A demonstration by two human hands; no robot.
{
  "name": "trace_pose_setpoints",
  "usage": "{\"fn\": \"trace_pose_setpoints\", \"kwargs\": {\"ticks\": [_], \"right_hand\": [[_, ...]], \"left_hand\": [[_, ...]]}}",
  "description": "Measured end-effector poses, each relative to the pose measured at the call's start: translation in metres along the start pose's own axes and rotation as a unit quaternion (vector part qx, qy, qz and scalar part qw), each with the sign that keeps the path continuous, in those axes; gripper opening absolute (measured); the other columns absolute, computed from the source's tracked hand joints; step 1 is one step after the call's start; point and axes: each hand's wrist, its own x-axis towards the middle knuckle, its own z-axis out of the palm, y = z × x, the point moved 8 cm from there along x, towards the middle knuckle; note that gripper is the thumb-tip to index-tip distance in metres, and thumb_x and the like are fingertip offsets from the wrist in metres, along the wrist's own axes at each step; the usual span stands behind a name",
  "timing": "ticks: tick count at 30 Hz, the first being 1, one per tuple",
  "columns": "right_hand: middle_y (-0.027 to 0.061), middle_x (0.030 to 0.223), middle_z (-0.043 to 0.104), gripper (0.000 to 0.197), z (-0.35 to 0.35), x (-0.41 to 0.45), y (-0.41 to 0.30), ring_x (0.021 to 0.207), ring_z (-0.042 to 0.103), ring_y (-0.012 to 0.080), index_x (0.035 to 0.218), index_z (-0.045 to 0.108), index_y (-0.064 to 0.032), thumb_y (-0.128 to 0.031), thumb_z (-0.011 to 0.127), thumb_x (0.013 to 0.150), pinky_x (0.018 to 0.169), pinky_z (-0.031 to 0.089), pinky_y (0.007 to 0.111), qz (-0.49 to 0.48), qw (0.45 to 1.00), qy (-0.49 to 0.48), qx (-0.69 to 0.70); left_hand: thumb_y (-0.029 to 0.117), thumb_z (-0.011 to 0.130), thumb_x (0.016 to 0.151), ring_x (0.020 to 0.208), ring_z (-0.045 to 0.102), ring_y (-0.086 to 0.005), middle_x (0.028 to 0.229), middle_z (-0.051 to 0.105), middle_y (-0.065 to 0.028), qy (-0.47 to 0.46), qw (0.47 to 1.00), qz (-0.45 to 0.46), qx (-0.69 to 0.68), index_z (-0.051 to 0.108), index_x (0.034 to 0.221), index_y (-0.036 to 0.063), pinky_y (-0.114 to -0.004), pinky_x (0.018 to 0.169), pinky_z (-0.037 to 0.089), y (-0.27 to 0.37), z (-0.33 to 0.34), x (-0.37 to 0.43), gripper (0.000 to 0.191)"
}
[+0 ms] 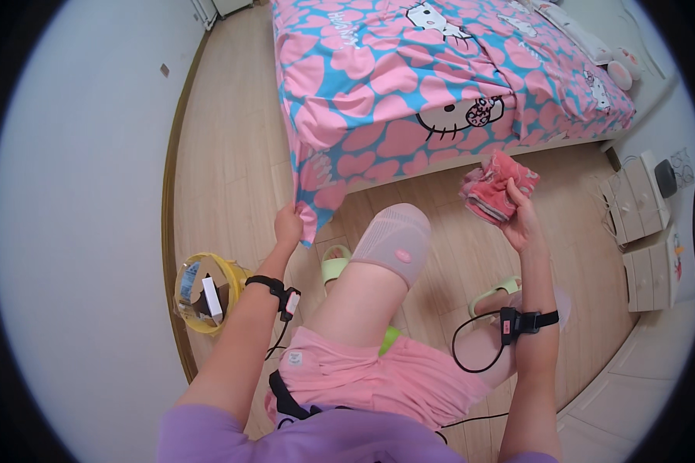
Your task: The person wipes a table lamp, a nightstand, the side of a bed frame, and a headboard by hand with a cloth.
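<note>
My left hand (289, 224) grips the hanging corner of a pink and blue heart-patterned bed cover (376, 75), which is spread over the bed and bears cartoon cat faces. A folded red-pink cloth (501, 188) with pale edges is in my right hand (520, 220), thumb on top and the other fingers mostly hidden beneath it. I hold this cloth in the air over the floor, just in front of the bed's pale side board (423, 169).
A yellow-rimmed bin (237, 275) with a white box (211, 296) inside stands against the left wall. Two small white drawer cabinets (637, 199) stand at the right, with loose cables near the farther one. A plush toy (621, 68) lies at the bed's head. Black cables hang from both wrist straps.
</note>
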Motion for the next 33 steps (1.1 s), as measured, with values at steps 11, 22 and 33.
{"fn": "trace_pose_setpoints", "kwargs": {"ticks": [11,22,33], "right_hand": [[0.0099,0.107,0.044,0.034,0.000,-0.010,-0.015,0.096,0.046,0.0228,0.110,0.034,-0.0057,-0.026,0.034,0.083,0.078,0.043,0.039,-0.035,0.997,-0.006,0.062],[0.0134,0.111,0.040,0.038,-0.016,-0.011,-0.007,0.100,0.043,0.0245,0.115,0.030,-0.0037,-0.025,0.032,0.083,0.083,0.038,0.038,-0.015,0.996,-0.012,0.085],[0.0100,0.108,0.044,0.032,-0.038,0.005,-0.013,0.098,0.045,0.0239,0.109,0.037,-0.0034,-0.023,0.033,0.083,0.083,0.037,0.039,-0.061,0.975,0.048,0.208]], "left_hand": [[0.013,0.043,0.071,0.074,0.050,-0.0338,0.078,0.053,-0.0183,-0.066,0.996,0.023,0.046,0.052,0.084,0.0046,-0.039,0.063,0.039,-0.014,-0.012,-0.016,0.019],[0.002,0.039,0.066,0.079,0.049,-0.0309,0.085,0.051,-0.0157,0.067,0.976,0.117,0.171,0.050,0.084,0.0040,-0.036,0.067,0.039,0.078,-0.077,0.048,0.021],[0.013,0.049,0.066,0.101,0.035,-0.0314,0.109,0.040,-0.0143,-0.050,0.836,0.546,0.024,0.048,0.099,0.0096,-0.038,0.085,0.027,0.334,0.011,0.091,0.033]]}}
